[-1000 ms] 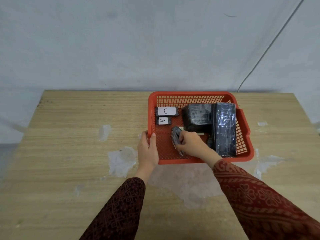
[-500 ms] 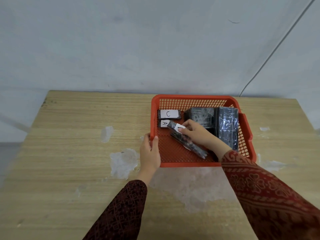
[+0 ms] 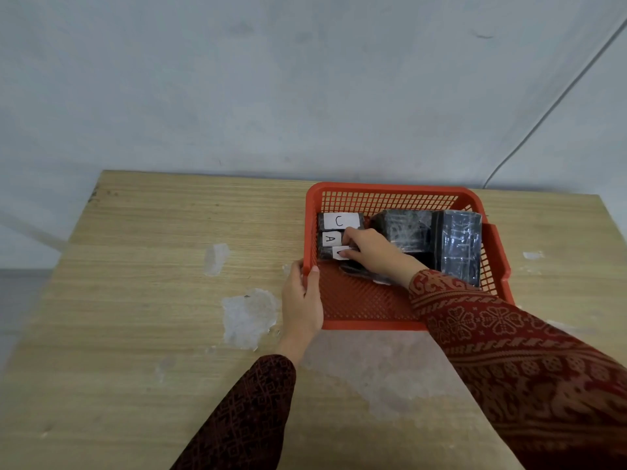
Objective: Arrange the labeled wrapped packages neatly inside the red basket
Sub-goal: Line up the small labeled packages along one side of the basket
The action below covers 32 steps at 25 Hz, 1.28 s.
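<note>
Inside red basket (image 3: 403, 324), right hand (image 3: 371, 252) grips small package (image 3: 336, 254).

left hand (image 3: 302, 300) clamped closed, right hand (image 3: 371, 254) reaching forward, fingers curled.

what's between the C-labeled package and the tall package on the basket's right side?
Head view: a squat dark wrapped package sits between the C-labeled package and the tall wrapped package; the right hand reaches in just in front.

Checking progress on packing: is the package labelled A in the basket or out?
In: package A lies inside the red basket, by its left wall.
</note>
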Tool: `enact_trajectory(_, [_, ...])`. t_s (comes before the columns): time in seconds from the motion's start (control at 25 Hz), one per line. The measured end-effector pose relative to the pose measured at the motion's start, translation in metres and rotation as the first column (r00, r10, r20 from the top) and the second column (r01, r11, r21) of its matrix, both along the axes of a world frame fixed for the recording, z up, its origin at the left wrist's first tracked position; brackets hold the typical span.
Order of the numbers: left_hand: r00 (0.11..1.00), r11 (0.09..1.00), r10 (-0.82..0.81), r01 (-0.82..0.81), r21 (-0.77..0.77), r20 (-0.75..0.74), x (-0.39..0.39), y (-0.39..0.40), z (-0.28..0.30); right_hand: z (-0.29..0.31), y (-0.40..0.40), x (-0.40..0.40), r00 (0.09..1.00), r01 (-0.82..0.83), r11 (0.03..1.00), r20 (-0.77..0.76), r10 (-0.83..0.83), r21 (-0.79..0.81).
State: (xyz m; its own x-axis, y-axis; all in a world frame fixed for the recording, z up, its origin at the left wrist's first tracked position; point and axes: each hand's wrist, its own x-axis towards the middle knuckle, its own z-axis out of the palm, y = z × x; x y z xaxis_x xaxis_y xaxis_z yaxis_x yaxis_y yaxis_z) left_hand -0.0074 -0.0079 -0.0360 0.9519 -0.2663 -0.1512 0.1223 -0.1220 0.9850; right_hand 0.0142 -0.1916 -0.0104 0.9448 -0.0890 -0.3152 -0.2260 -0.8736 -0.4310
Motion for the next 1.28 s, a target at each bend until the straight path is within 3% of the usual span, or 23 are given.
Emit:
enact_trajectory(0.44, [1.000,0.999,0.001,-0.002,0.042,0.003,0.000,-0.001,0.002,-0.006,0.011,-0.008,0.989,-0.021,0.948,0.130,0.065,-0.318])
enact_trajectory(0.64, [1.000,0.998,0.000,-0.002,0.062,0.018,-0.001,0.000,0.003,-0.008,0.011,-0.024,0.996,-0.041,0.975,0.068,0.057,-0.217])
enact_trajectory(0.88, [1.000,0.997,-0.002,0.001,0.078,0.011,-0.002,-0.001,0.005,0.009,0.000,-0.045,0.983,0.045,0.997,0.179,-0.033,-0.061])
enact_trajectory(1.16, [1.000,0.998,0.006,-0.006,0.062,0.000,-0.001,0.000,0.005,0.012,-0.018,-0.082,0.987,-0.053,0.969,0.136,0.088,-0.239])
enact_trajectory(1.28, [1.000,0.998,0.002,-0.001,0.058,-0.001,-0.002,0.000,0.005,0.005,-0.013,-0.077,0.982,-0.140,0.913,0.063,0.177,-0.383])
